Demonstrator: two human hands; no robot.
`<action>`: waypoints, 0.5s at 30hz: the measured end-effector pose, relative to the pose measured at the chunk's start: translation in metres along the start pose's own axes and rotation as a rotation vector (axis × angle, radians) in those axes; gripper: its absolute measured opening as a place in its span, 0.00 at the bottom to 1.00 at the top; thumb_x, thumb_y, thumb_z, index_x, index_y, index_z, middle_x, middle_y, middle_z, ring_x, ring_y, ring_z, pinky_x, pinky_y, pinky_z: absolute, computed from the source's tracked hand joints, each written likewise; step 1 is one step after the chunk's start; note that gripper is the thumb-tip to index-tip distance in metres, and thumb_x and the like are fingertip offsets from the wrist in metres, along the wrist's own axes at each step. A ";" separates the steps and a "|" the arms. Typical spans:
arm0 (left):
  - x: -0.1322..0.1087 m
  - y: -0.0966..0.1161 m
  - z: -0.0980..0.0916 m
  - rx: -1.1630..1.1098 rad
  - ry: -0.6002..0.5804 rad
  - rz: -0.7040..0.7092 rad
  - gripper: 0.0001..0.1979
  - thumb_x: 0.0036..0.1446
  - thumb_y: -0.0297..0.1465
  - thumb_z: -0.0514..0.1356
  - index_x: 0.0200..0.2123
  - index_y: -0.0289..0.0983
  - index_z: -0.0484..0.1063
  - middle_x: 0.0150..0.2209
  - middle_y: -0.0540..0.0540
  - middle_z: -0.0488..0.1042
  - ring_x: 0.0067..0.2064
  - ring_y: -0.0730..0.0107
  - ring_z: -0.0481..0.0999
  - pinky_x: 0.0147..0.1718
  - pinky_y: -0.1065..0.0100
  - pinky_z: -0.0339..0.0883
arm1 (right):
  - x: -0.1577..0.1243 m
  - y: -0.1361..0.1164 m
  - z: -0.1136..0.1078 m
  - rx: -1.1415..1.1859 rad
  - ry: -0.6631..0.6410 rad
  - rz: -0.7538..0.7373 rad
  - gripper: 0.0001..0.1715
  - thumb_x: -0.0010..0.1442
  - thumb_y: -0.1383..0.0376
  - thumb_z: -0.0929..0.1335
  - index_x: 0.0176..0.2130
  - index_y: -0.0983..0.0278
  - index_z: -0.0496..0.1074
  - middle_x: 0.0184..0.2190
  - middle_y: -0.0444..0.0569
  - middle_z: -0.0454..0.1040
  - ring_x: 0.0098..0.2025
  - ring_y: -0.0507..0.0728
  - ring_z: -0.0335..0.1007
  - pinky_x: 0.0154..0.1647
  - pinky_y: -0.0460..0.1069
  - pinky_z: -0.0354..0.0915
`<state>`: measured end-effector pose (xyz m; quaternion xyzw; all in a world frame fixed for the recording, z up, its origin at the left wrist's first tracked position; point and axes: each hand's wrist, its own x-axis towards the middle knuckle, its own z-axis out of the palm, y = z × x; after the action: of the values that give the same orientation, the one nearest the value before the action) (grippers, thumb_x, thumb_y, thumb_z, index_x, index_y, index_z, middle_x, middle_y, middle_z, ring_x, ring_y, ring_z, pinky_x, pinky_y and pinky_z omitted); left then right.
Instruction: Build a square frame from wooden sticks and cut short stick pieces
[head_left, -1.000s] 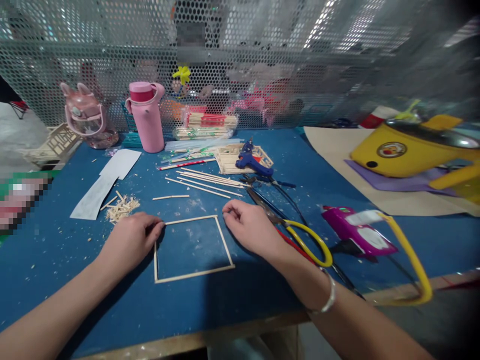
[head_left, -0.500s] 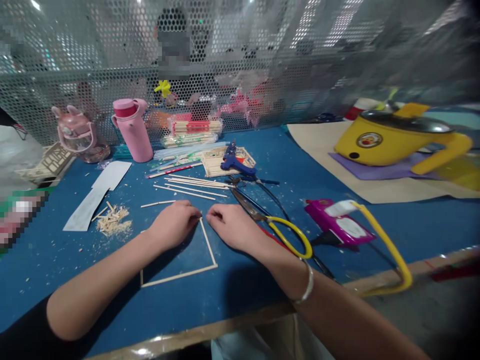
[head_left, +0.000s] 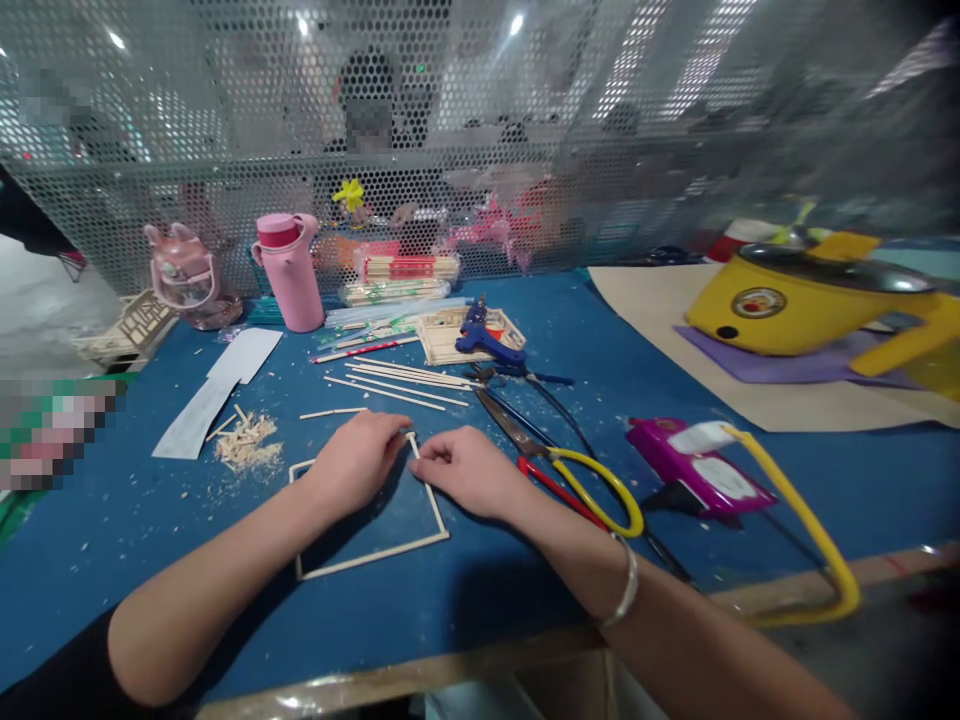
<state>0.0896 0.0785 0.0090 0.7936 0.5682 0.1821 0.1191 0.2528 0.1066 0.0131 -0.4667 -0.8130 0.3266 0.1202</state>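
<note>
A four-sided frame of thin wooden sticks [head_left: 373, 556] lies flat on the blue tabletop. My left hand [head_left: 358, 458] curls over its far side, with thumb and fingers drawn together by the far right corner. The stick there is partly hidden under those fingers. My right hand [head_left: 471, 472] pinches the frame's right side just below that corner. A silvery bracelet [head_left: 625, 585] circles my right wrist. Beyond the hands lie several loose wooden sticks [head_left: 397, 375], with a single stick [head_left: 332, 412] nearer my left hand.
Yellow-and-red-handled pliers [head_left: 592, 485] and a magenta device [head_left: 701, 470] lie right. A blue glue gun [head_left: 484, 338] rests on a small wooden piece [head_left: 442, 335] behind. Wood scraps [head_left: 247, 443], a pink bottle [head_left: 292, 280] and a yellow pot [head_left: 795, 305] stand around. Perforated metal screen [head_left: 480, 120] closes the back.
My right hand has come from beside the far right corner onto the frame's right side. My left fingertips have drawn slightly back from the corner. The whole view has shifted a little.
</note>
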 end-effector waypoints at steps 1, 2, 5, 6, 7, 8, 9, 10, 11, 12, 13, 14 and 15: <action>0.000 0.000 0.001 0.005 -0.009 0.033 0.13 0.59 0.27 0.49 0.42 0.37 0.71 0.36 0.44 0.76 0.39 0.63 0.72 0.37 0.66 0.63 | 0.000 0.000 0.000 0.002 -0.003 0.007 0.17 0.51 0.57 0.64 0.21 0.65 0.71 0.16 0.41 0.63 0.21 0.49 0.55 0.21 0.45 0.48; 0.000 0.000 0.001 0.009 -0.019 0.066 0.13 0.59 0.27 0.49 0.41 0.37 0.72 0.36 0.44 0.76 0.38 0.64 0.73 0.36 0.67 0.63 | 0.001 0.001 0.001 0.003 -0.006 0.017 0.17 0.51 0.57 0.64 0.21 0.65 0.71 0.16 0.41 0.63 0.21 0.49 0.55 0.20 0.45 0.48; 0.000 0.000 0.002 0.014 -0.052 0.109 0.13 0.58 0.26 0.49 0.34 0.38 0.74 0.31 0.45 0.76 0.33 0.66 0.74 0.32 0.70 0.63 | 0.001 0.001 0.002 0.000 -0.012 0.036 0.17 0.51 0.56 0.65 0.21 0.65 0.72 0.16 0.41 0.64 0.20 0.49 0.55 0.19 0.44 0.48; 0.000 0.000 0.002 0.015 -0.048 0.104 0.13 0.58 0.26 0.49 0.33 0.38 0.74 0.31 0.45 0.76 0.33 0.67 0.74 0.31 0.70 0.62 | 0.001 0.001 0.002 -0.001 -0.010 0.036 0.17 0.51 0.55 0.65 0.21 0.65 0.72 0.16 0.41 0.64 0.20 0.49 0.55 0.19 0.44 0.48; 0.000 0.000 0.003 0.016 -0.041 0.098 0.13 0.58 0.26 0.50 0.33 0.38 0.74 0.31 0.45 0.76 0.33 0.67 0.74 0.31 0.70 0.63 | 0.001 0.002 0.003 -0.001 -0.006 0.035 0.18 0.51 0.55 0.65 0.21 0.65 0.72 0.16 0.41 0.64 0.20 0.49 0.55 0.19 0.44 0.48; 0.000 0.000 0.003 0.017 -0.036 0.092 0.12 0.58 0.26 0.50 0.32 0.38 0.74 0.31 0.45 0.77 0.33 0.67 0.75 0.31 0.71 0.63 | 0.001 0.002 0.003 0.000 -0.001 0.033 0.17 0.51 0.55 0.65 0.21 0.65 0.73 0.16 0.41 0.64 0.20 0.49 0.56 0.19 0.44 0.47; 0.000 0.000 0.003 0.015 -0.033 0.087 0.12 0.57 0.25 0.50 0.32 0.38 0.74 0.31 0.45 0.77 0.33 0.67 0.75 0.31 0.71 0.62 | 0.001 0.002 0.003 0.001 0.004 0.030 0.17 0.51 0.56 0.65 0.21 0.65 0.73 0.16 0.41 0.65 0.20 0.49 0.56 0.19 0.44 0.47; 0.000 0.000 0.003 0.013 -0.030 0.084 0.12 0.57 0.25 0.50 0.32 0.38 0.74 0.31 0.45 0.77 0.34 0.67 0.75 0.31 0.71 0.62 | 0.001 0.002 0.003 0.001 0.007 0.029 0.17 0.51 0.56 0.65 0.21 0.65 0.73 0.16 0.41 0.65 0.20 0.49 0.56 0.19 0.44 0.47; 0.000 0.000 0.003 0.010 -0.028 0.081 0.12 0.56 0.25 0.50 0.31 0.38 0.74 0.31 0.45 0.77 0.34 0.67 0.75 0.31 0.71 0.62 | 0.001 0.002 0.003 0.000 0.009 0.031 0.17 0.50 0.56 0.65 0.21 0.65 0.73 0.16 0.41 0.65 0.20 0.49 0.56 0.19 0.44 0.47; 0.000 0.001 0.003 0.009 -0.026 0.080 0.12 0.56 0.24 0.50 0.31 0.38 0.74 0.31 0.45 0.77 0.33 0.67 0.75 0.31 0.71 0.62 | 0.001 0.002 0.003 -0.002 0.009 0.034 0.17 0.50 0.56 0.65 0.21 0.65 0.73 0.16 0.42 0.65 0.20 0.49 0.56 0.19 0.44 0.47; 0.000 0.001 0.003 0.008 -0.024 0.080 0.12 0.56 0.24 0.50 0.31 0.38 0.74 0.31 0.45 0.77 0.33 0.66 0.75 0.31 0.71 0.62 | 0.001 0.002 0.003 -0.004 0.009 0.036 0.17 0.50 0.56 0.65 0.21 0.65 0.73 0.16 0.42 0.65 0.20 0.49 0.56 0.19 0.44 0.47; 0.000 0.001 0.003 0.009 -0.022 0.082 0.12 0.56 0.24 0.50 0.31 0.38 0.74 0.31 0.45 0.77 0.33 0.66 0.75 0.30 0.71 0.62 | 0.001 0.002 0.003 -0.006 0.009 0.037 0.17 0.50 0.56 0.65 0.21 0.65 0.73 0.16 0.42 0.65 0.20 0.49 0.56 0.20 0.44 0.48; 0.000 0.001 0.003 0.010 -0.020 0.083 0.12 0.56 0.24 0.50 0.31 0.38 0.74 0.31 0.45 0.77 0.33 0.66 0.75 0.30 0.70 0.61 | 0.001 0.001 0.002 -0.009 0.009 0.035 0.16 0.50 0.56 0.65 0.21 0.65 0.73 0.16 0.42 0.65 0.20 0.49 0.56 0.20 0.44 0.48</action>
<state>0.0921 0.0779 0.0067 0.8190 0.5343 0.1761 0.1130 0.2518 0.1071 0.0103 -0.4830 -0.8056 0.3229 0.1160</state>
